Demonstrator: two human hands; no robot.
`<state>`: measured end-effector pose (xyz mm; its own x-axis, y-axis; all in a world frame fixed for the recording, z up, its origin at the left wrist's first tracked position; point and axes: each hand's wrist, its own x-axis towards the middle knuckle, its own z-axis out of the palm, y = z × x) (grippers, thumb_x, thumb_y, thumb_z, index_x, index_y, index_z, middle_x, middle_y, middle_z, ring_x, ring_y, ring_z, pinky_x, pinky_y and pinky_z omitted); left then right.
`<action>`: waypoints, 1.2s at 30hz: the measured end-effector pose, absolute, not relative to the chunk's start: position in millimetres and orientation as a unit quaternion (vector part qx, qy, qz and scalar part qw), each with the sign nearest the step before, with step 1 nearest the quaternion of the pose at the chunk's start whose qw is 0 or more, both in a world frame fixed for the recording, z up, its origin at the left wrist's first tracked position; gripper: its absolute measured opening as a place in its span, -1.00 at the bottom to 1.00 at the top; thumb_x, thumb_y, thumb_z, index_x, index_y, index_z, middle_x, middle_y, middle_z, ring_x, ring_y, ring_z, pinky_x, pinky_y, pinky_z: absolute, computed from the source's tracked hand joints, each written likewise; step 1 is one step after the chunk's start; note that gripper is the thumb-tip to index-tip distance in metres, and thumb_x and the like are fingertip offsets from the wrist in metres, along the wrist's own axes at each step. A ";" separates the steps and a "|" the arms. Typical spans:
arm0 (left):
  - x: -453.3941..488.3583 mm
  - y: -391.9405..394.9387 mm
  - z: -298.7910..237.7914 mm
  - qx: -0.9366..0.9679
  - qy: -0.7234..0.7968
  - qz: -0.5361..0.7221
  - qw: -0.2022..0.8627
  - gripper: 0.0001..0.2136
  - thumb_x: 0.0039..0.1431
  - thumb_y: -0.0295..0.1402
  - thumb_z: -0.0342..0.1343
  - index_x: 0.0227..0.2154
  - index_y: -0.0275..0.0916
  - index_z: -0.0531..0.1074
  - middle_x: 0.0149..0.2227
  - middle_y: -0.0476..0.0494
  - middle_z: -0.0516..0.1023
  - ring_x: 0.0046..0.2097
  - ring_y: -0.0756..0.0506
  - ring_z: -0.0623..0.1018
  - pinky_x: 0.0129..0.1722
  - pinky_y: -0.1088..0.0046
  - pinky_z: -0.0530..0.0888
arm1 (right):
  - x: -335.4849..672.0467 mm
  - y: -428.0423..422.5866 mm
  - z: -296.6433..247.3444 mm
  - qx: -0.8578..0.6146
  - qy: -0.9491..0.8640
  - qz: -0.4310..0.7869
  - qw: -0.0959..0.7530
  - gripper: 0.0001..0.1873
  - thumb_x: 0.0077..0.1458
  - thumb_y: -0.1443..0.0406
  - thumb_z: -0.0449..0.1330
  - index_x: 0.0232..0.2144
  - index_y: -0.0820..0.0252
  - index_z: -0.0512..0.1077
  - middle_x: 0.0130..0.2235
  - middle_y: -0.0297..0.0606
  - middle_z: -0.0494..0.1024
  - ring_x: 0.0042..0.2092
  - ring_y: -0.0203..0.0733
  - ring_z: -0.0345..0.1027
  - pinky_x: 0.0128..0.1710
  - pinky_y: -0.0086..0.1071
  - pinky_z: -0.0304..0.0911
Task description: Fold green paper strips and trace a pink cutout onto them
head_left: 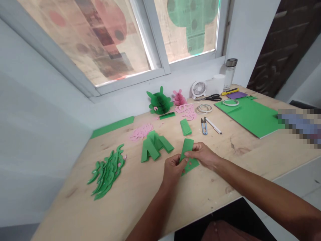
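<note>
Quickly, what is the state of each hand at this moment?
Left hand: closed, holding the green paper by its left edge.
Right hand: closed, holding the same green paper from the right.

The folded strip (187, 146) is matt paper, the honeycomb figure (161, 103) pleated paper, the tabletop (135, 184) smooth knotty wood, the bottle (228, 77) glossy, its cap (231, 62) metallic, the fan (199, 89) plastic.

Paper strips (155, 143) left of held paper (188, 145); snips (204, 127) left of pen (213, 125); bottle (229, 75) right of fan (199, 89).
</note>
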<state>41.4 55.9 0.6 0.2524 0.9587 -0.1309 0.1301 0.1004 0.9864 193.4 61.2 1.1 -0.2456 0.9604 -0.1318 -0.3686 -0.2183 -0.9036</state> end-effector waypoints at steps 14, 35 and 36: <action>43.7 53.3 4.6 0.547 0.481 0.366 0.579 -0.69 -0.11 -0.10 0.25 -0.58 -0.29 0.49 -0.60 -0.05 0.50 -0.62 0.05 0.35 -0.64 0.56 0.29 | 196.5 65.0 0.8 -0.400 -0.369 0.656 0.523 -0.60 -0.18 0.04 0.40 -0.59 0.27 0.47 -0.57 -0.29 0.51 -0.58 -0.32 0.30 -0.58 -0.40 0.24; 45.1 51.6 8.8 0.578 0.479 0.336 0.569 -0.83 -0.13 -0.28 0.18 -0.65 -0.28 0.50 -0.65 -0.02 0.45 -0.60 0.06 0.32 -0.59 0.56 0.25 | 190.8 59.4 2.5 -0.389 -0.439 0.620 0.521 -0.68 -0.15 0.09 0.37 -0.65 0.19 0.45 -0.60 -0.40 0.40 -0.62 -0.33 0.28 -0.68 -0.43 0.22; 45.4 51.2 10.1 0.579 0.481 0.332 0.569 -0.83 -0.13 -0.28 0.18 -0.65 -0.27 0.50 -0.65 -0.02 0.45 -0.61 0.06 0.32 -0.59 0.56 0.26 | 191.3 59.5 1.8 -0.389 -0.438 0.621 0.521 -0.68 -0.14 0.09 0.37 -0.64 0.19 0.46 -0.60 -0.40 0.40 -0.63 -0.31 0.29 -0.68 -0.42 0.23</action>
